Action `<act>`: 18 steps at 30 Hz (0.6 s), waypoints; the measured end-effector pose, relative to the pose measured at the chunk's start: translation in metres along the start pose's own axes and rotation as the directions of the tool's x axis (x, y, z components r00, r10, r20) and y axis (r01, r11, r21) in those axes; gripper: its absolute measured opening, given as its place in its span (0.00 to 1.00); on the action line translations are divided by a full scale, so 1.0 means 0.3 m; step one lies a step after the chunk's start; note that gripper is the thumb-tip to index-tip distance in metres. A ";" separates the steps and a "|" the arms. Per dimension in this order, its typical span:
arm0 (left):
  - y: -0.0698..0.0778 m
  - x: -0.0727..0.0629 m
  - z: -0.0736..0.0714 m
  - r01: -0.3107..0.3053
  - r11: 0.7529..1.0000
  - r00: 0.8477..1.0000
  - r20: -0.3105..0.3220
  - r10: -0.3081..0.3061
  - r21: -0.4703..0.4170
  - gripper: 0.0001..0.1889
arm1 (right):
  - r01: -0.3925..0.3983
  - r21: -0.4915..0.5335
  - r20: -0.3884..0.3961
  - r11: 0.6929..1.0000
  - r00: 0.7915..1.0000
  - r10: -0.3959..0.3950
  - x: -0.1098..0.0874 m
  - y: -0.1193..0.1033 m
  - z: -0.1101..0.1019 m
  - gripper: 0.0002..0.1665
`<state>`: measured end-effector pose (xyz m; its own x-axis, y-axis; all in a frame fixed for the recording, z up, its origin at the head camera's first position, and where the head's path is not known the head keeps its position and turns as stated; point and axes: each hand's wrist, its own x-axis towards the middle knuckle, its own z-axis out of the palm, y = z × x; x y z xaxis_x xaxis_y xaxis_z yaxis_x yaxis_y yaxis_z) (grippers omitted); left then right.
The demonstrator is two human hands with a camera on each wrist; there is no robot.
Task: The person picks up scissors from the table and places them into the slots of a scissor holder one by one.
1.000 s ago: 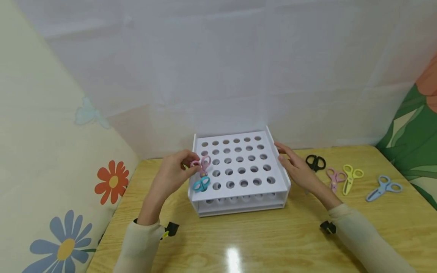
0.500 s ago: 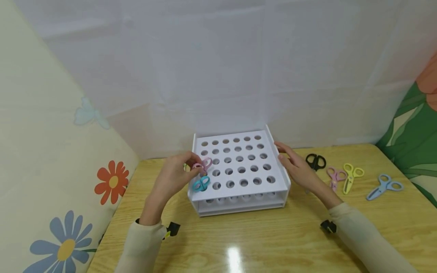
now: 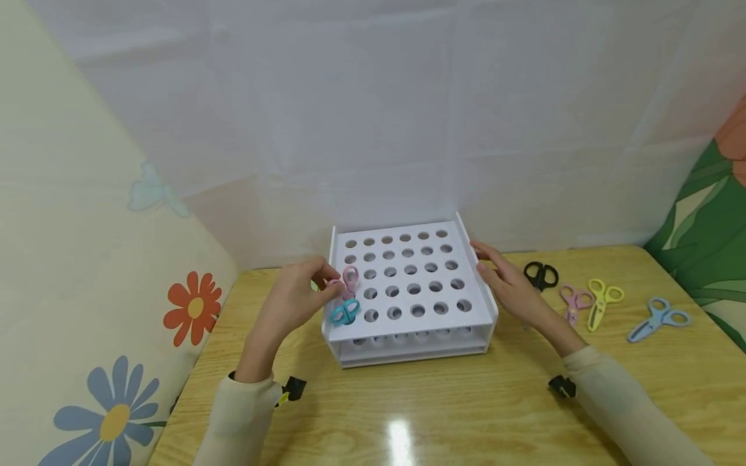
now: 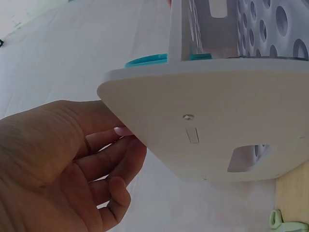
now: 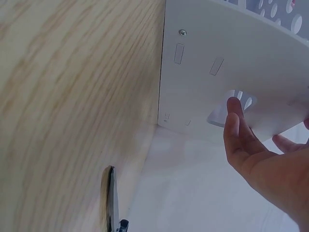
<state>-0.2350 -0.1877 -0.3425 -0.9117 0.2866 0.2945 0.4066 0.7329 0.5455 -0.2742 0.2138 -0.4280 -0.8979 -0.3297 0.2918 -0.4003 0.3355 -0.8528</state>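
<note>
A white rack (image 3: 399, 259) with rows of round holes stands on the table. My left hand (image 3: 294, 294) is at its left edge, thumb and fingers pinching one handle loop of pink scissors (image 3: 351, 277). Those scissors stand blades down at a left-column hole, blades hidden. In front of them, teal scissors (image 3: 346, 312) sit in the front-left hole, handles showing. My right hand (image 3: 509, 285) rests against the rack's right side. In the right wrist view its extended fingers (image 5: 235, 123) lie at the cutout in the side panel.
Right of the rack lie black scissors (image 3: 541, 276), a second pair of pink scissors (image 3: 576, 300), yellow scissors (image 3: 603, 301) and light blue scissors (image 3: 658, 318). Green scissors (image 4: 285, 223) lie on the table beyond the rack's left panel. A white sheet (image 3: 373, 129) hangs behind.
My left hand has shifted slightly, and the pink scissors it pinches have turned a little and sit lower at the hole. My right hand has stayed at the rack's side.
</note>
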 end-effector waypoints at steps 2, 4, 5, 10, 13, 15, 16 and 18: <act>0.000 0.001 0.001 0.005 1.000 1.000 0.005 -0.005 0.010 0.05 | -0.001 0.001 -0.001 1.000 1.000 0.001 0.000 0.000 0.000 0.32; 0.001 0.002 0.002 0.007 1.000 1.000 0.005 -0.007 0.021 0.05 | -0.002 0.000 0.000 1.000 1.000 0.002 -0.001 0.000 0.000 0.32; 0.002 0.002 0.003 0.009 1.000 1.000 0.005 -0.009 0.025 0.05 | -0.003 0.000 0.000 1.000 1.000 0.003 -0.001 0.000 0.000 0.32; 0.005 0.002 0.004 0.006 0.999 1.000 -0.005 -0.006 0.043 0.05 | -0.005 0.002 0.004 1.000 1.000 0.005 0.000 0.000 0.000 0.32; 0.003 0.002 0.006 0.012 0.999 1.000 0.002 -0.012 0.050 0.04 | -0.002 0.005 0.008 1.000 1.000 0.002 0.001 -0.002 -0.001 0.32; 0.001 0.001 0.008 0.019 0.999 1.000 0.015 -0.019 0.050 0.05 | -0.003 0.003 0.008 1.000 1.000 0.003 0.001 -0.003 -0.001 0.32; 0.000 0.002 0.009 0.021 0.999 1.000 0.023 -0.022 0.051 0.05 | -0.003 0.003 0.009 1.000 1.000 0.003 0.001 -0.004 -0.001 0.32; -0.003 0.003 0.012 0.020 0.998 0.999 0.035 -0.021 0.052 0.05 | -0.006 -0.002 0.008 1.000 1.000 0.006 0.000 -0.004 -0.002 0.32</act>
<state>-0.2364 -0.1858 -0.3456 -0.9217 0.2922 0.2551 0.3850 0.7693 0.5098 -0.2739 0.2140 -0.4266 -0.8987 -0.3347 0.2836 -0.3956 0.3390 -0.8536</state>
